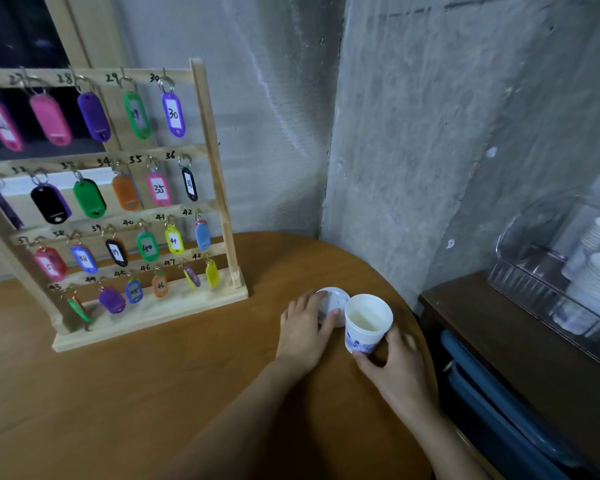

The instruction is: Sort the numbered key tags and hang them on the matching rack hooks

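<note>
While the tag rack (209, 140) stands left of frame, the left grip (305, 329) lies spread on what seems a white lid (338, 298); the right grip (394, 363) clasps a paper cup (368, 322).

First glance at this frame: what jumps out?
The wooden rack, left on the table, hung with coloured numbered tags. Right of it, near the table's edge, the right hand holds a white cup while the left hand rests on a white disc beside it.

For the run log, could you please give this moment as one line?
left hand rests on white disc | right hand grips paper cup | tags hang on rack
</note>
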{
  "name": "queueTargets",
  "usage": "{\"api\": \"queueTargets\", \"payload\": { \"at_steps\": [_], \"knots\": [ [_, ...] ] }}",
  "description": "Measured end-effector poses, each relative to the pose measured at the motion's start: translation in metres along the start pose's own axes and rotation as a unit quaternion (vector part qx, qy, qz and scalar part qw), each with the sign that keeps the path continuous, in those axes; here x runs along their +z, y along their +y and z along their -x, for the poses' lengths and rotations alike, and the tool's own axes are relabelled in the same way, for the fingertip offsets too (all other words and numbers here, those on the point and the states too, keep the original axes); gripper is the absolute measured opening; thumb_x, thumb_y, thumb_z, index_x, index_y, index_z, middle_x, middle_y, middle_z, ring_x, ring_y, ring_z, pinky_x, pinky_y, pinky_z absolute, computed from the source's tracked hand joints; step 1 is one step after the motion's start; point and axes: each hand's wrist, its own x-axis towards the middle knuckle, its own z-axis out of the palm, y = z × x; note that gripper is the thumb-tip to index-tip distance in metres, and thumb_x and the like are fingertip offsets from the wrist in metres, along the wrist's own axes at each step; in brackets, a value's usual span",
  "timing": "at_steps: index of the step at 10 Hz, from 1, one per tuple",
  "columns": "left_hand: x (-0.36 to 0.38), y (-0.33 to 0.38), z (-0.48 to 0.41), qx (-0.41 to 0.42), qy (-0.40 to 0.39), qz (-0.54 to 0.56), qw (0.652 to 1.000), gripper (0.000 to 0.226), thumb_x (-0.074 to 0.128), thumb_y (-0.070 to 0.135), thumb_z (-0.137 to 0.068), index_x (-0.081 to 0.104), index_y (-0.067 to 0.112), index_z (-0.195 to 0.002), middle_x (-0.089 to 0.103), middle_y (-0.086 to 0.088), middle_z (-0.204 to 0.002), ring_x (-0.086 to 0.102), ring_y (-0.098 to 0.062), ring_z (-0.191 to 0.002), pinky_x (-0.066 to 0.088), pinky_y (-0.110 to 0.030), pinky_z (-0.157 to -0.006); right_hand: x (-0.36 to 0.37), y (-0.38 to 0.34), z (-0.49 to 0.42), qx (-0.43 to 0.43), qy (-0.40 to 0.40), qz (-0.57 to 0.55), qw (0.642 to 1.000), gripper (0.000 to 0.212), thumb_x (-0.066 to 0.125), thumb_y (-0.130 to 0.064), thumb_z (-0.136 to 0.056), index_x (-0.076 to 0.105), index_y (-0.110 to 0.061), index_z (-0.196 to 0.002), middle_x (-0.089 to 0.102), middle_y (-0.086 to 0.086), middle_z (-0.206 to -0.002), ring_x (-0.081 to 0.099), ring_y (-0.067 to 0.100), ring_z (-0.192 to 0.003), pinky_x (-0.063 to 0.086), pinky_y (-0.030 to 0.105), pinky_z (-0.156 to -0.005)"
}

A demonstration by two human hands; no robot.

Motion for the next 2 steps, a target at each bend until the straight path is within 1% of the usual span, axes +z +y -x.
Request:
{"api": "queueTargets", "payload": {
  "at_steps": [1,2],
  "knots": [
    [-0.004,0.0,-0.001,-0.003,0.004,0.052,0.999,0.046,0.039,0.046,-0.097,0.041,0.025,-0.138,0.037,0.004,-0.147,0.032,-0.014,-0.135,0.027,-0.037,-0.112,0.0,0.001,0.001,-0.016,0.001,0.006,1.0,0.069,0.077,-0.041,-0.072,0.047,-0.017,-0.129,0.05,0.006,-0.128,0.047,0.023,-0.121,0.044,0.038,-0.097],
    [-0.014,-0.007,0.021,-0.003,0.021,0.09,0.996,0.04,0.042,0.038,-0.098,0.045,0.023,-0.135,0.04,0.004,-0.143,0.034,-0.013,-0.134,0.028,-0.031,-0.112,-0.006,0.005,0.012,-0.028,0.007,0.007,1.0,0.076,0.077,-0.039,-0.073,0.041,-0.02,-0.138,0.048,0.001,-0.135,0.041,0.021,-0.128,0.041,0.039,-0.102]
  ]
}}
